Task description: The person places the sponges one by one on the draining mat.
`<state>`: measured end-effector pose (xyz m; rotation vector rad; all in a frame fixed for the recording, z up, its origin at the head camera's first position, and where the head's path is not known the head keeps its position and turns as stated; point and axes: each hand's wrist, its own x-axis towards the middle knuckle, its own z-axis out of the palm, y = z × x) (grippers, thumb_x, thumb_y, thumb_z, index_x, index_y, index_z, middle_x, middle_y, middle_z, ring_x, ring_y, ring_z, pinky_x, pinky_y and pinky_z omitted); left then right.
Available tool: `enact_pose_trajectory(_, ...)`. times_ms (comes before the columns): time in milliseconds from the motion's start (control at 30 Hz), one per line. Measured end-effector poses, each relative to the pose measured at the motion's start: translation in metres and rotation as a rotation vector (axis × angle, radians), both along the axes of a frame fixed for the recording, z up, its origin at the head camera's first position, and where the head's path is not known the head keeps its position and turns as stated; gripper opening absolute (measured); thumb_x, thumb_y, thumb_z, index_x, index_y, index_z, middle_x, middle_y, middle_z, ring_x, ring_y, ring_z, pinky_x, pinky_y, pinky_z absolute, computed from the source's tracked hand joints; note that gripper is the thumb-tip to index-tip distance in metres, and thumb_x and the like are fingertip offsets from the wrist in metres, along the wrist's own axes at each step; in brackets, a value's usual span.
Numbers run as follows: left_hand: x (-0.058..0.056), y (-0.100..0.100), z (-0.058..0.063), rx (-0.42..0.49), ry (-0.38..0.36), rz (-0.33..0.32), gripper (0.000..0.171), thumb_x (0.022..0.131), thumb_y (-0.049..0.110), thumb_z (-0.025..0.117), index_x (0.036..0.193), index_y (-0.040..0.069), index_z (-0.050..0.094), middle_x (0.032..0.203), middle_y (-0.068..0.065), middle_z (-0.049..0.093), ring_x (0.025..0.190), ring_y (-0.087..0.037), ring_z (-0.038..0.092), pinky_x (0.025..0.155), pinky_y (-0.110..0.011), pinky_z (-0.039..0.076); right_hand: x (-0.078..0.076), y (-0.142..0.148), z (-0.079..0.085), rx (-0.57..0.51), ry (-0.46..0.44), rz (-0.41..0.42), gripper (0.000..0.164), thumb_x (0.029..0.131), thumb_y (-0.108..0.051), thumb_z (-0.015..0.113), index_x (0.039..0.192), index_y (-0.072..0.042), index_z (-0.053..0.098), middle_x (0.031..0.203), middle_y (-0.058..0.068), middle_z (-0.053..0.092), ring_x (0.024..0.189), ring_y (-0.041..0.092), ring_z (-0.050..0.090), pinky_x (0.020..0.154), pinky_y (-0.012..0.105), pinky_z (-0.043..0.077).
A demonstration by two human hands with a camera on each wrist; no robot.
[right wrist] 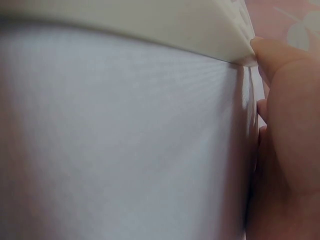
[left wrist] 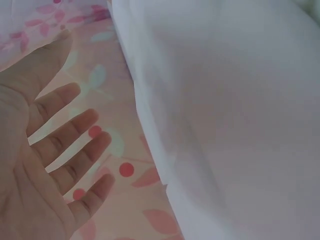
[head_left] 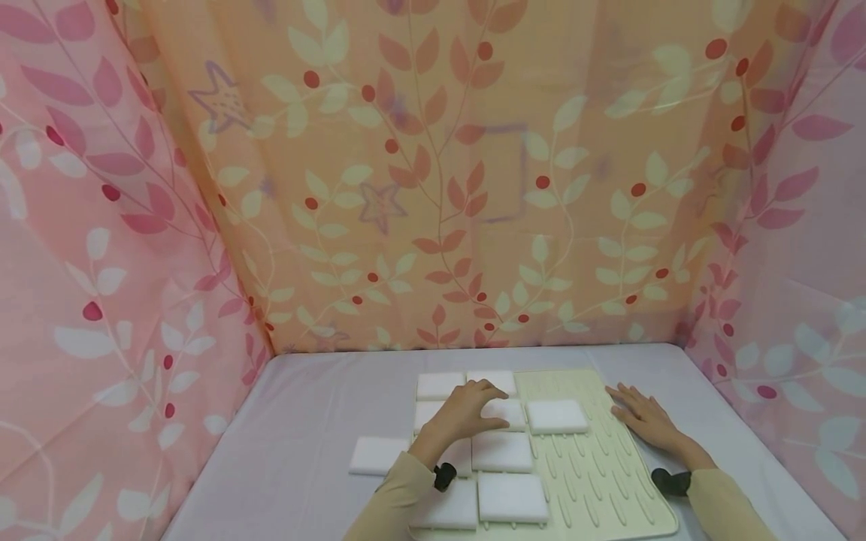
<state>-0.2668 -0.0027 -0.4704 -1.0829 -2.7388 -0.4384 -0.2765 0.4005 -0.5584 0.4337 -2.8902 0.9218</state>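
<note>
In the head view my left hand [head_left: 463,413] is over several white, sponge-like blocks, its thumb and fingers parted above one white block [head_left: 507,415]. The left wrist view shows this hand [left wrist: 45,140] with fingers spread and nothing held. The blocks lie in rows on a pale green ridged mat [head_left: 598,466]; my left forearm hides some of them. One more block [head_left: 558,416] sits further right on the mat. My right hand [head_left: 646,417] rests on the table beside the mat's right edge. Up close, the right thumb [right wrist: 285,55] touches the mat's edge [right wrist: 200,30].
Left of the mat, a single white block [head_left: 377,455] lies on the white-covered table [head_left: 284,436], partly behind my left sleeve. Patterned cloth curtains [head_left: 433,188] enclose the table at the back and both sides. A black wrist device [head_left: 671,482] is on my right wrist.
</note>
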Motion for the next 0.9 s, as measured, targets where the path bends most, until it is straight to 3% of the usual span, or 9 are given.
enact_pose_trajectory(400, 0.005, -0.033, -0.003, 0.087, -0.024, 0.007, 0.048, 0.083, 0.047, 0.064, 0.123, 0.022, 0.06, 0.118, 0.006, 0.059, 0.109, -0.017, 0.053, 0.089, -0.042, 0.043, 0.0, 0.0, -0.001, -0.006, 0.001, -0.002, 0.057, 0.095, -0.036, 0.049, 0.141, -0.006, 0.037, 0.146, 0.03, 0.023, 0.133, 0.053, 0.011, 0.102, 0.067, -0.003)
enact_pose_trajectory(900, 0.007, -0.072, -0.014, 0.162, -0.043, 0.038, 0.048, 0.083, 0.045, 0.064, 0.124, 0.02, 0.058, 0.119, 0.005, 0.058, 0.11, -0.02, 0.052, 0.092, -0.046, 0.041, -0.001, 0.003, -0.001, 0.001, -0.011, 0.001, 0.058, 0.095, -0.038, 0.048, 0.142, -0.007, 0.035, 0.146, 0.03, 0.021, 0.134, 0.053, 0.01, 0.103, 0.066, -0.005)
